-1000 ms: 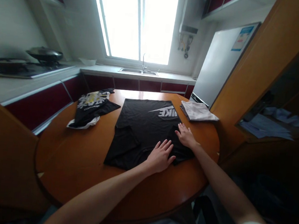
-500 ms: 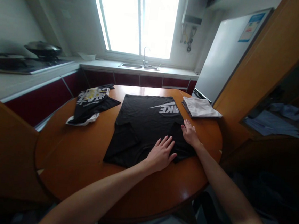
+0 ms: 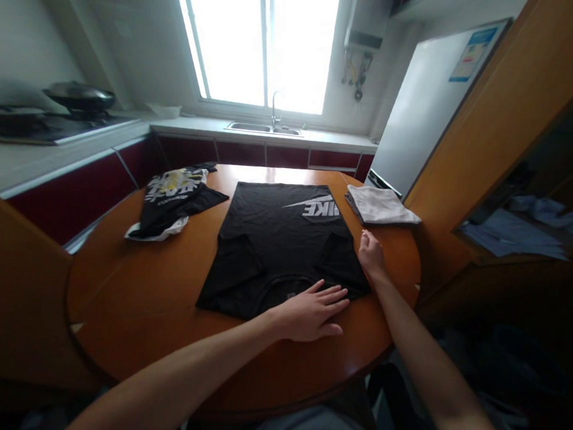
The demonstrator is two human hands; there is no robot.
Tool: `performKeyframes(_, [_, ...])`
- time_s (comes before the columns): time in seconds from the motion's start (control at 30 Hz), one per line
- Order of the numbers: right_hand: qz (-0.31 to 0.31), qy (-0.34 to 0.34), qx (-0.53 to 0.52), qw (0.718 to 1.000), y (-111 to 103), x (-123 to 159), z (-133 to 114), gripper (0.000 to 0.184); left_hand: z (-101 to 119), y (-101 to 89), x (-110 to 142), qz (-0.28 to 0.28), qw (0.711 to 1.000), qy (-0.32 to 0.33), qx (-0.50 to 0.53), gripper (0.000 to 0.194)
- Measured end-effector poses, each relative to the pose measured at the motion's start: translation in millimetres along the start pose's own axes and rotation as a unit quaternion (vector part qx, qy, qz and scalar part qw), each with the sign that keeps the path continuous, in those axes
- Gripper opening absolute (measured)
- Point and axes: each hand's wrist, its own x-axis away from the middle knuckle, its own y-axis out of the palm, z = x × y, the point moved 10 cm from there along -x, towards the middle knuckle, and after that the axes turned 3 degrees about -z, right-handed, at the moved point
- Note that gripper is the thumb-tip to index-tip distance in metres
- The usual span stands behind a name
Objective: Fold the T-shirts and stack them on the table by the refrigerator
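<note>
A black T-shirt (image 3: 280, 231) with a white NIKE print lies spread on the wooden table, its collar toward me and both sleeves turned inward. My left hand (image 3: 311, 312) rests with fingers stretched out at the collar edge, partly over the cloth and partly over the wood. Just off the shirt's right side is my right hand (image 3: 371, 254), its fingers curled in and no cloth visible in them. Whether its fingertips touch the shirt's edge is hard to tell.
Folded white and grey cloth (image 3: 385, 207) lies at the table's back right. A crumpled black-and-white printed garment (image 3: 175, 198) is at the left. The round wooden table (image 3: 156, 324) has a counter with a sink (image 3: 251, 127) behind it, and a fridge (image 3: 424, 106) stands at right.
My left hand has slid toward me, off the shirt's right sleeve area to the collar edge. My right hand has left the sleeve, shifted right and curled its fingers.
</note>
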Motion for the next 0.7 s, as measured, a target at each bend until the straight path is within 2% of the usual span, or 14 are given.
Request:
performKeyframes(0.3, [0.008, 0.008, -0.01, 1.0, -3, 1, 6, 0.056, 17, -2.3, 2, -0.013, 0.999, 0.046, 0.023, 0.065])
performKeyframes(0.53, [-0.001, 0.012, -0.001, 1.0, 0, 0, 8, 0.055, 30, -10.6, 1, 0.018, 0.996, 0.09, 0.02, 0.051])
performKeyframes(0.7, [-0.005, 0.009, 0.006, 1.0, 0, 0, 8, 0.053, 30, -15.3, -1, 0.042, 0.995, 0.083, 0.035, 0.045])
